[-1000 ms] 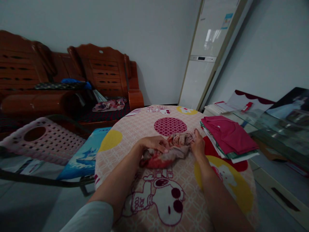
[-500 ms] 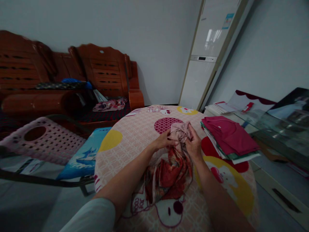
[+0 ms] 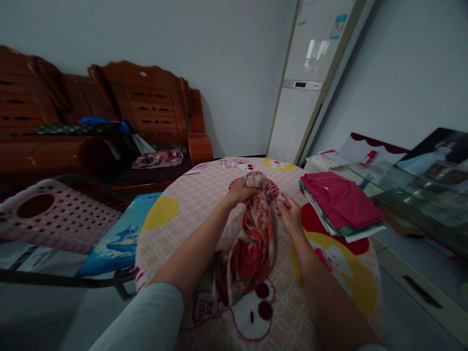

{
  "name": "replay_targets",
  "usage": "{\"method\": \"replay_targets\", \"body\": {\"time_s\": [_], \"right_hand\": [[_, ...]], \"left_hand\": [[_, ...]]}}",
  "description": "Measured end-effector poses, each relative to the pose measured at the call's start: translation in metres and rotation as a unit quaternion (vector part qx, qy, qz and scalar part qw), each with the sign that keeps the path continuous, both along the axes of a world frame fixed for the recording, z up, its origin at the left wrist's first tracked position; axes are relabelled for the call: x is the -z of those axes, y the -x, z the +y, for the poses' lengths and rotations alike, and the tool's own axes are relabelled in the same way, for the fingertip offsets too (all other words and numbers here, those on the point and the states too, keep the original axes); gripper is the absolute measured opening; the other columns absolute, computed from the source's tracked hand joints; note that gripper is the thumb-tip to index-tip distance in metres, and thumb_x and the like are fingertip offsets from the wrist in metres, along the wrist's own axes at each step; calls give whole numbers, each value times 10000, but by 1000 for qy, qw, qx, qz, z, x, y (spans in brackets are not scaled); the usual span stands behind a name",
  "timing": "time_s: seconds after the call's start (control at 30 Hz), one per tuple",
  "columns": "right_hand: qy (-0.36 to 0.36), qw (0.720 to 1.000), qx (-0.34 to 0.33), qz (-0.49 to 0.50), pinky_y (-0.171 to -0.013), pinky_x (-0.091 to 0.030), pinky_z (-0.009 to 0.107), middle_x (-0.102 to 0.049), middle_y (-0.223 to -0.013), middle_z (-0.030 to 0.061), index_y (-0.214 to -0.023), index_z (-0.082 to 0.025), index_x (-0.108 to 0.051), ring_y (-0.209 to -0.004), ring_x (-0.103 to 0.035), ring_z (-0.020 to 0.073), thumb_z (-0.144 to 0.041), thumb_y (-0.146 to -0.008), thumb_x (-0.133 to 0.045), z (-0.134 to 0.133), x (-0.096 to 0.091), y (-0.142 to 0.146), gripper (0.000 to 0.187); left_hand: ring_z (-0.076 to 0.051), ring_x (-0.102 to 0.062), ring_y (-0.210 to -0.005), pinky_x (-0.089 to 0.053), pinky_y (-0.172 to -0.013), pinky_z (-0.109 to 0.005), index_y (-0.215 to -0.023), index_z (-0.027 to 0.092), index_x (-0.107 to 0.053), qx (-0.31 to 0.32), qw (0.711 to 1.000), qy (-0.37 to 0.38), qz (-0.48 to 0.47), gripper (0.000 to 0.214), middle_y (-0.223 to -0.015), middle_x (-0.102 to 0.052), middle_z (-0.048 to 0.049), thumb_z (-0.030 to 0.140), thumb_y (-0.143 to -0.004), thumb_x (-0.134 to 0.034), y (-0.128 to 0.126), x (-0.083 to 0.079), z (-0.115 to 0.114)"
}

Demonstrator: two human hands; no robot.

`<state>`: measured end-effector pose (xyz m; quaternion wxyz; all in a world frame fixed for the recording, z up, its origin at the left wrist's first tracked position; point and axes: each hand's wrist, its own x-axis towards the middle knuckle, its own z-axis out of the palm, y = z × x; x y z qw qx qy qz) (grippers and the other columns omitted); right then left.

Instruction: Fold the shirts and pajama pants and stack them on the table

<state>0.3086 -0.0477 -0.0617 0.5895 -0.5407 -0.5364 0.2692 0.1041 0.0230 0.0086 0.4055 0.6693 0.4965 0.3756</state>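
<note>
A crumpled red-and-pale patterned cloth (image 3: 252,239) lies on the round table (image 3: 175,251), its lower part spread toward me. My left hand (image 3: 239,191) is closed round the cloth's bunched, paler upper end. To the right of that end, my right hand (image 3: 291,213) is off the cloth with its fingers apart and nothing in them. Whether the cloth is a garment or a towel, I cannot tell.
A folded stack of clothes (image 3: 340,202), magenta on top, sits at the table's right. Beyond it stands a glass-topped cabinet (image 3: 409,195). On the left are a woven chair (image 3: 69,214) with a blue cushion (image 3: 120,234) and a wooden sofa (image 3: 153,107).
My right hand has let go of the cloth and moved slightly away from it. The cloth's top is now bunched in my left hand, and its body hangs narrower.
</note>
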Motion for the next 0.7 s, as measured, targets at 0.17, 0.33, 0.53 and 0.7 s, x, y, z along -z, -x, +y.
{"method": "replay_targets", "body": {"time_s": [0.17,0.33,0.53,0.7], "right_hand": [[26,999,15,-26,-553,-550,265,-734,-1003,117,-1340,-126,-568,-723,-684,184,-471,-787,-578,5,12,-7,652],[22,996,-3,-87,-698,-577,328,-750,-919,95,-1204,-129,-670,-774,-695,206,-411,-766,-570,8,15,1,530],[7,984,-39,-173,-801,-563,360,-751,-995,101,-1138,-170,-704,-830,-706,217,-360,-798,-571,7,16,19,412],[6,953,-42,-299,-870,-530,398,-728,-1045,122,-1148,-172,-697,-948,-671,258,-296,-751,-694,-1,14,29,416]], "left_hand": [[-253,-610,-1053,-473,-924,-347,-1165,85,-618,-100,970,-196,105,418,-1150,-665,-139,241,-778,-623,4,-10,43],[-257,-572,-1169,-434,-1015,-355,-1268,126,-577,-103,959,-176,196,464,-1271,-623,-136,213,-812,-587,38,16,29],[-269,-608,-1119,-460,-956,-320,-1280,160,-586,-157,925,-98,331,480,-1158,-652,-138,312,-827,-625,72,48,-10],[-277,-610,-1101,-466,-938,-330,-1180,124,-605,-192,902,-61,382,401,-1148,-642,-168,368,-861,-588,83,50,-15]]}}
